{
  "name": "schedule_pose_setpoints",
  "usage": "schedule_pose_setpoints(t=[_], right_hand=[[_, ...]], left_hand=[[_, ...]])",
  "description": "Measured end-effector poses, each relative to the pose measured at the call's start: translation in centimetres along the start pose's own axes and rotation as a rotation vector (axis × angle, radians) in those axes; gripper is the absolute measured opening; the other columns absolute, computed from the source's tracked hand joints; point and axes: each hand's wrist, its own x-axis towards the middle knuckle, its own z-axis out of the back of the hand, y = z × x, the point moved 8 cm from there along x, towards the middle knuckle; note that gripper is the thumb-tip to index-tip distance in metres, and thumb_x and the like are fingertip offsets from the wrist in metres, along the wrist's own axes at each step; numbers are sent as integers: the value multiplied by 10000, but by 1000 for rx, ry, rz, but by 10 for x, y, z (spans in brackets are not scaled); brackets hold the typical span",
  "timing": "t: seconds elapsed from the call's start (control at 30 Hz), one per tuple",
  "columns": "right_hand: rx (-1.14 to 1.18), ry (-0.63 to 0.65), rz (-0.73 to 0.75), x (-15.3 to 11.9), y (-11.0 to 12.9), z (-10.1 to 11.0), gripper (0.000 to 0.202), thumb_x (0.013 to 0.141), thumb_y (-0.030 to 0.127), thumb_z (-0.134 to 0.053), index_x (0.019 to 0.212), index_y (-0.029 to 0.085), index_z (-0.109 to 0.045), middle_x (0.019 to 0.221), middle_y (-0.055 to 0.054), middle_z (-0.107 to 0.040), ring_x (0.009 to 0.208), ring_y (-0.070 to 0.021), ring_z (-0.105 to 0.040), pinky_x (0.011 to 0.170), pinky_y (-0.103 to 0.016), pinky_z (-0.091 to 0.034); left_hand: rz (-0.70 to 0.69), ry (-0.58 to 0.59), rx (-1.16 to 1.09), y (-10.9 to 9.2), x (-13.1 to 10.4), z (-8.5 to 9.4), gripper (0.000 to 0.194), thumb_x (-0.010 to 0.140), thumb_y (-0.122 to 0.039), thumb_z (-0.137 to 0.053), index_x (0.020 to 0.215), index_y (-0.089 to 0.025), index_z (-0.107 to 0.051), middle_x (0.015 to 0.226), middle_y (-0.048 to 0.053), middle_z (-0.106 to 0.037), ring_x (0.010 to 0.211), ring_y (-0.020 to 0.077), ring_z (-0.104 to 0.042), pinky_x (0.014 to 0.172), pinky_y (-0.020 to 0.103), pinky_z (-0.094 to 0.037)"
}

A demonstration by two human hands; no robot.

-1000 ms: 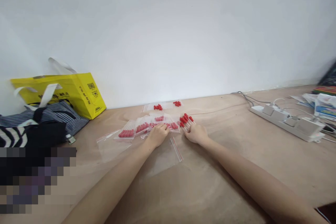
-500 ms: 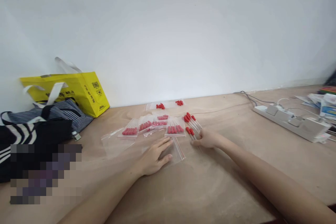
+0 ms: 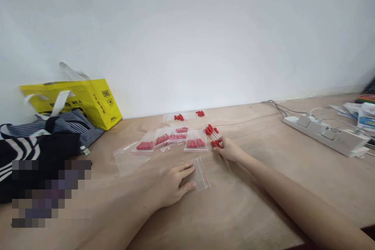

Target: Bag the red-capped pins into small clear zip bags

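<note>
My left hand lies on a clear zip-lock bag, fingers apart, on the wooden table. My right hand has its fingertips closed on two glass droppers at their red rubber bulbs, the glass stems pointing toward me. Just behind it rest several loose droppers with red bulbs. To the left, zip-lock bags filled with red-bulbed droppers overlap one another. Another clear bag lies flat at their left, with nothing visible inside.
Small red pieces lie on a clear bag near the wall. A yellow bag and dark clothing occupy the left side. On the right are a white power strip with adapters, its cable, and papers.
My left hand has drawn the clear bag slightly toward me, away from the filled bags. My right hand has shifted up to the bulbs of the two droppers, which have moved slightly right.
</note>
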Motion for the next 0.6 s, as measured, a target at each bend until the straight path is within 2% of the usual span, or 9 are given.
schedule_pose_setpoints(t=[0.13,0.2,0.27,0.4,0.6], right_hand=[[481,-49,52,-13,4,8,398,759,342,-518,1101,180,-398,638,26,-538,565,-125,-529,522,-238,-393],[706,-64,79,-22,8,1,387,765,429,-489,1058,201,-381,609,53,-502,473,-98,-480,457,-222,-371],[836,-95,77,-29,9,-9,387,753,488,-482,998,212,-366,590,68,-479,431,-88,-459,432,-221,-371],[866,-158,99,-35,8,-20,383,767,501,-470,990,216,-346,602,53,-494,473,-104,-498,456,-242,-413],[830,-291,118,-33,0,-3,372,780,488,-475,1003,211,-365,609,39,-503,470,-96,-488,468,-243,-419]], left_hand=[[82,0,-55,3,-7,-6,536,840,-429,-456,1315,-205,-349,1393,90,-294,1260,269,-293,1011,469,-301],[65,-7,-66,3,-8,-8,538,838,-423,-463,1322,-227,-333,1400,75,-282,1272,270,-266,1020,478,-281],[47,-14,-81,2,-8,-8,537,836,-414,-470,1323,-239,-329,1399,68,-286,1274,269,-261,1024,482,-272],[52,-21,-99,0,-6,-6,547,829,-387,-485,1328,-235,-319,1395,66,-297,1270,263,-271,1027,476,-272],[69,-10,-103,0,-6,-7,548,826,-386,-488,1326,-244,-316,1398,57,-292,1274,254,-264,1035,465,-264]])
